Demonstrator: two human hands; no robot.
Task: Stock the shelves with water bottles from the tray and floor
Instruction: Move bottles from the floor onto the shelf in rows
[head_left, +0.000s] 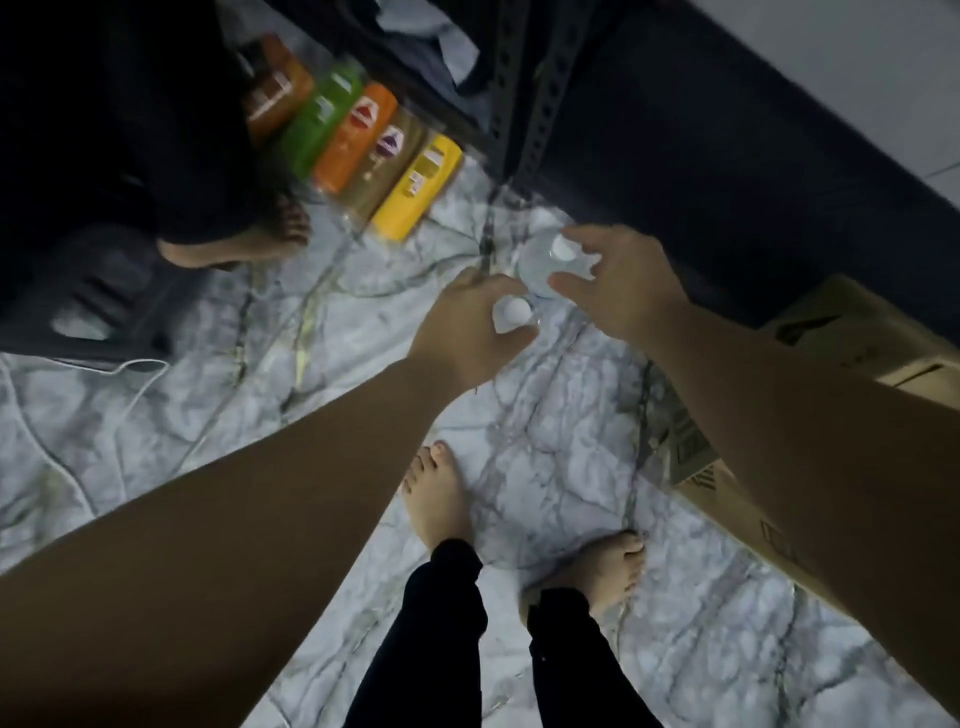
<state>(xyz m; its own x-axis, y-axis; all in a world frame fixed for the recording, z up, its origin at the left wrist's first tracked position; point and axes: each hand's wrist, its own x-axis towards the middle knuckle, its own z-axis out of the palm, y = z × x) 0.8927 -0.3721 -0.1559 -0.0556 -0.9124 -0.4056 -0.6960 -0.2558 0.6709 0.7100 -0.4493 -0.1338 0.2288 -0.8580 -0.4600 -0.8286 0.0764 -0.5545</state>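
**Both hands on bottle tops, floor level**

Left hand (467, 325) grips a clear water bottle (511, 313) by the top: fingers curl round its white cap, cap shows at the hand's 3 o'clock side. Right hand (618, 280) has fingers spread and curled over a second bottle (543, 260); its white cap sits under the fingertips at the hand's 9 o'clock. The two bottles are just beside each other, over the marble floor (545, 467). Shelf post (506, 78) at 12 o'clock. Cardboard box (852, 332) at 3 o'clock. Row of coloured bottles (358, 150) at 11 o'clock.
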